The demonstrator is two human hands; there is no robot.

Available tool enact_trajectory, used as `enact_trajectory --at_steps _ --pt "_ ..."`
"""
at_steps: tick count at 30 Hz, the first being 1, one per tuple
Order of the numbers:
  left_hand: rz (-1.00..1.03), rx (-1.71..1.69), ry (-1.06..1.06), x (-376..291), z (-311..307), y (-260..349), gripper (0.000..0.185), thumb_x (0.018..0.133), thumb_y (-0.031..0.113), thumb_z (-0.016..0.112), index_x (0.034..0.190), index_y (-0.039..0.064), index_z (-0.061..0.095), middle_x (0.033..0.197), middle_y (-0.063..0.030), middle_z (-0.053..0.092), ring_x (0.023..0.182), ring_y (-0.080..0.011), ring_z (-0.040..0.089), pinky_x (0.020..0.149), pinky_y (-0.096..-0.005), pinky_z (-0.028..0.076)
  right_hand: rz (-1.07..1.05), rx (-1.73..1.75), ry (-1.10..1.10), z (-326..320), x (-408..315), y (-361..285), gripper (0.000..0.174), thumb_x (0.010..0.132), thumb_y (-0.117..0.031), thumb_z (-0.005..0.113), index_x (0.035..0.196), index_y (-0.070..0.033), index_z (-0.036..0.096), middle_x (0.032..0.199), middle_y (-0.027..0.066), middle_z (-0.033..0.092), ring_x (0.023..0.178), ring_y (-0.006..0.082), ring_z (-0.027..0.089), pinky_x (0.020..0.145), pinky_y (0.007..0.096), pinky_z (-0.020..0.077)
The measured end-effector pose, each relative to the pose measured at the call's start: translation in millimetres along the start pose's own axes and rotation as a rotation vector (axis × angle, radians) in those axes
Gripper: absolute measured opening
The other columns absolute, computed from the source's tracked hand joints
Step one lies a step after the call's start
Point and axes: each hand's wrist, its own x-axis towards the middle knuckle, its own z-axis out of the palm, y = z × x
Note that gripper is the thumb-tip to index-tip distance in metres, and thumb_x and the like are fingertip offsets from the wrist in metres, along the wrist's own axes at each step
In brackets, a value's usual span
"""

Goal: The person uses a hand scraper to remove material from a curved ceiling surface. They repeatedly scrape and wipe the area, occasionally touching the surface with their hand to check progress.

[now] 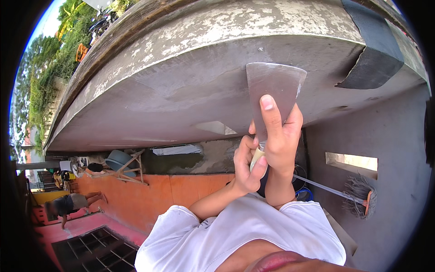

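A wide-bladed putty knife (272,85) is held up before the low grey plastered wall (170,91). My left hand (248,166) wraps around its pale handle (257,158), the thumb resting along it. Higher up, my right hand (283,139) grips the lower blade, thumb flat on the near face and fingers behind. The blade's broad edge points up towards the wall's top. I cannot tell whether that edge touches the plaster. Part of the handle is hidden by my hands.
A black sheet (377,64) drapes over the wall at right. Against the side wall leans a mop (360,199), head up. At left are a blue-grey basin (120,161), a wooden stand (129,171) on the orange floor (153,190), and another person (73,204).
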Motion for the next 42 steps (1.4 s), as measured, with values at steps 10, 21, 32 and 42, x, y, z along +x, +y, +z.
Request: enact_trajectory --at_steps 10,21,32,42 --pt "-0.081 -0.089 0.013 0.5 8.0 14.4 0.028 0.092 0.019 0.055 0.104 -0.002 0.040 0.076 -0.0038 0.056 0.068 -0.0054 0.045 0.062 -0.0228 0.037 0.079 0.031 -0.032 4.9 -0.2 -17.2 0.024 0.096 -0.026 0.062 0.095 -0.003 0.058 0.074 0.0019 0.059 0.053 0.0078 0.052 0.041 0.0223 0.0369" --pt "0.015 -0.046 -0.055 12.8 7.1 25.5 0.026 0.093 0.018 0.054 0.103 -0.002 0.040 0.082 -0.0050 0.057 0.071 -0.0058 0.046 0.064 -0.0227 0.037 0.024 0.057 -0.093 7.8 2.9 -22.0 0.023 0.098 -0.025 0.062 0.096 -0.003 0.058 0.075 0.0013 0.059 0.054 0.0070 0.052 0.041 0.0211 0.0363" --pt "0.046 -0.040 -0.027 13.7 5.4 27.2 0.027 0.093 0.019 0.054 0.103 -0.002 0.040 0.078 -0.0043 0.056 0.069 -0.0058 0.046 0.063 -0.0221 0.038 0.040 0.032 -0.111 15.6 2.0 -25.0 0.027 0.096 -0.031 0.062 0.096 -0.004 0.056 0.071 0.0028 0.057 0.052 0.0091 0.053 0.039 0.0237 0.0367" --pt "0.012 -0.036 -0.127 40.9 2.7 45.0 0.021 0.094 0.016 0.058 0.093 -0.001 0.046 0.063 -0.0043 0.058 0.058 -0.0040 0.047 0.053 -0.0226 0.037 -0.104 0.011 0.053 29.1 13.2 -36.1 0.031 0.098 -0.034 0.057 0.081 -0.010 0.051 0.060 0.0018 0.052 0.046 0.0076 0.046 0.039 0.0220 0.0337"
